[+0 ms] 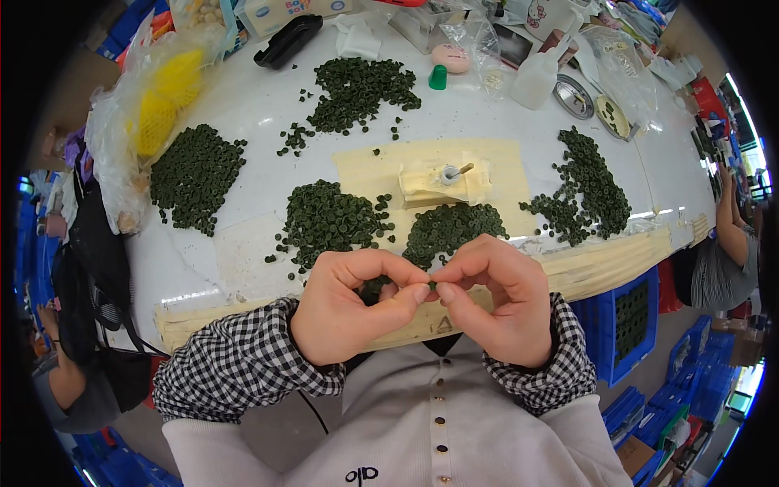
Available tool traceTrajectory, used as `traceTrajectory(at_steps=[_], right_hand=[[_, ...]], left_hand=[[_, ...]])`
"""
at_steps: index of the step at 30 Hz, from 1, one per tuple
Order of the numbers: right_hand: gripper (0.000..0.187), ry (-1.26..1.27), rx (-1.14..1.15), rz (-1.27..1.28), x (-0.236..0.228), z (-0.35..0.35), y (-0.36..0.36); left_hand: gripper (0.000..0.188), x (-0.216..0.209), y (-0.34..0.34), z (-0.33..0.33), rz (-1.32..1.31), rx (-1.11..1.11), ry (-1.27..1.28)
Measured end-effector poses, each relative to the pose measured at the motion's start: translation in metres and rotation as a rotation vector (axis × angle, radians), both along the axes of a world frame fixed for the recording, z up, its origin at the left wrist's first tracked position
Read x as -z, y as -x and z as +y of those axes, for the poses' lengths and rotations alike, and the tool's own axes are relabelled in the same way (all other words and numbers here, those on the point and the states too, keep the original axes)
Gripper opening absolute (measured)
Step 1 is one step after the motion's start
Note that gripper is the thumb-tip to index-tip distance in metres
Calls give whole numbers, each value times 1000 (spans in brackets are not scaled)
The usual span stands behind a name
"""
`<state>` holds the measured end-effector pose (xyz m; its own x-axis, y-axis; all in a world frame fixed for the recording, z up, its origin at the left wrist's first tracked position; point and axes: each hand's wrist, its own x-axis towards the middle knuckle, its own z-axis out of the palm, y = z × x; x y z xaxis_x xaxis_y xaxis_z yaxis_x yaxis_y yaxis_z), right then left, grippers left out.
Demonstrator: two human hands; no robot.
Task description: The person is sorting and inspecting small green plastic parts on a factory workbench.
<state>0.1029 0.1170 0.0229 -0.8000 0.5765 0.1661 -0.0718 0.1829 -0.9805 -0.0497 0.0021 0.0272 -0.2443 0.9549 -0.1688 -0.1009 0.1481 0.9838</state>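
My left hand [345, 304] and my right hand [505, 302] meet at the table's near edge. Thumbs and forefingers of both pinch one small dark green piece [432, 286], mostly hidden by the fingertips. More green pieces [373, 289] show in the gap of my left hand; I cannot tell if they lie in the palm or on the table. Just beyond the hands lies a heap of small green ring-like pieces [454, 230], with a second heap [331, 226] left of it. Behind them stands a tape-wrapped block [442, 185] with a thin peg [465, 169] sticking out.
Further green heaps lie at the left [196, 178], the back [361, 89] and the right [588, 187]. Along the far side are a white bottle [535, 77], a green cap [438, 78], round tins [574, 96] and plastic bags [122, 146]. A blue crate [604, 349] stands below right. Other people work at both sides.
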Motion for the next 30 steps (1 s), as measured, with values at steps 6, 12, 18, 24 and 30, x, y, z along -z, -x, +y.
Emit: traceTrajectory(at_steps=[6,12,18,24,30], right_hand=[[8,128,-33,-5,0,2,0],[9,207,-43,-19,1,4,1],[10,68,68,-79,-8,9,-1],[11,-506,188,-241,-14,29,-9],[13,-832,132,-304,0,32,-5]], left_hand=[[12,2,-1,2,-99,-16,-2],[16,7,1,2,-298,3,57],[13,4,3,4,-650,-97,91],[21,6,8,4,-845,-179,17],[19,2,-2,5,-712,-56,95]])
